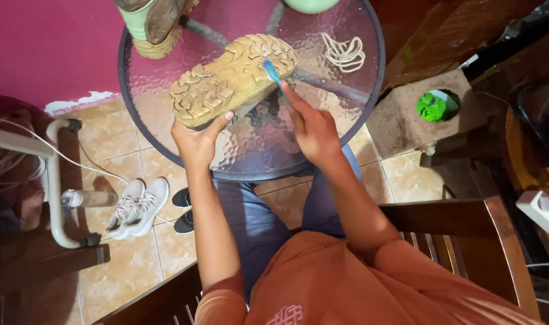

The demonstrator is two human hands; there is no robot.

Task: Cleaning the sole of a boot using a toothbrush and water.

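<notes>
My left hand (pixel 197 139) grips a shoe (pixel 232 79) by its heel end, sole turned up, tan and heavily lugged, held over the round glass table (pixel 346 129). My right hand (pixel 310 127) holds a blue toothbrush (pixel 272 73) with its head pressed against the toe part of the sole. A second shoe (pixel 153 25) with a green upper lies at the table's far left edge, sole partly visible.
A coil of pale shoelace (pixel 344 53) lies on the glass at the right. On the tiled floor at the left stands a pair of white sneakers (pixel 136 207) and dark shoes (pixel 182 210). A wooden chair arm (pixel 467 210) is at my right, a grey block with a green object (pixel 432 107) beyond.
</notes>
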